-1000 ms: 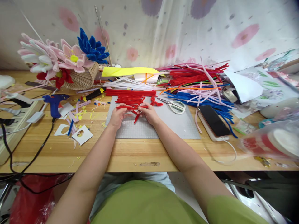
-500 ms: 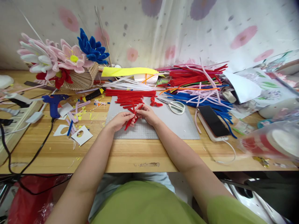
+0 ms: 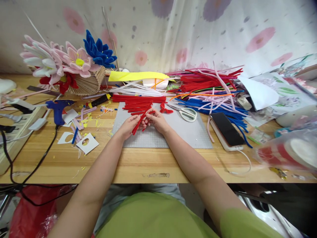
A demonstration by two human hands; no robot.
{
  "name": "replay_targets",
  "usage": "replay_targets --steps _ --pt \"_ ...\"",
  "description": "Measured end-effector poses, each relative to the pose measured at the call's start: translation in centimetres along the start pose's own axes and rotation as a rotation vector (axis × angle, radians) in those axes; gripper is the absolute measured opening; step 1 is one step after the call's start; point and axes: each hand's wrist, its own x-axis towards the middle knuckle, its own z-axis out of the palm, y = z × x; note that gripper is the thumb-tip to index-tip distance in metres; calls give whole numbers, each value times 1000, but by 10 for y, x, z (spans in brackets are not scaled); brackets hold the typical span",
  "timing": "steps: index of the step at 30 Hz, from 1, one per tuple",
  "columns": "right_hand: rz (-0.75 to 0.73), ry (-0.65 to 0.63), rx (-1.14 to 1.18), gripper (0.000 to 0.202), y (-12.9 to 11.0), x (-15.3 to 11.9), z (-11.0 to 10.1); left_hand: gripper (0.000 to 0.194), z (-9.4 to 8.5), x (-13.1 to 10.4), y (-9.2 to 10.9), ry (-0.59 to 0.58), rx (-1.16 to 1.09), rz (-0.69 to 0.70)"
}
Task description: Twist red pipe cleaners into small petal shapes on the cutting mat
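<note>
Between my two hands are red pipe cleaners (image 3: 140,123), slanting from lower left to upper right above a grey cutting mat (image 3: 158,142). My left hand (image 3: 130,125) is closed on them with its fingertips. My right hand (image 3: 156,121) pinches them from the other side, and its fingers hide part of the red strands. Just beyond the hands lies a row of cut red pipe cleaners (image 3: 135,105). A small bent red piece (image 3: 165,109) rests to the right of my right hand, beside scissors with white handles (image 3: 188,114).
On the left stand a blue glue gun (image 3: 58,110), card pieces with holes (image 3: 87,143) and pipe-cleaner flowers (image 3: 79,62). Bundles of coloured pipe cleaners (image 3: 208,82) lie at the back right. A phone (image 3: 226,129) on a white power bank and a plastic-wrapped cup (image 3: 292,152) are on the right.
The red pipe cleaners in my hands have turned, from a crossed shape to strands lying more nearly along one slant. Both hands have shifted their fingers slightly; the mat's things stay put.
</note>
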Motion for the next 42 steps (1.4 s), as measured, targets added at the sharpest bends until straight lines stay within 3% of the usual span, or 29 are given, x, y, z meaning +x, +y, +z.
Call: replay_targets --steps 6,12,18,23,28,32,36,42 --pt "2 63 22 34 2 2 1 34 -2 -4 5 -60 89 11" --pt "-6 69 -9 26 6 4 3 27 4 -5 5 -100 291 39" --pt "-39 55 -66 21 10 9 5 25 7 -1 2 -51 337 99" --pt "-104 115 -105 24 10 16 6 27 9 4 -2 22 282 49" --pt "-60 140 -123 34 8 17 6 26 9 8 -2 48 173 91" --pt "-61 142 -165 32 10 19 5 24 10 10 -2 109 222 112" --pt "-141 97 -322 21 10 18 3 32 10 10 -3 117 272 104" --pt "-316 28 -809 7 -6 6 3 31 4 8 0 108 300 53"
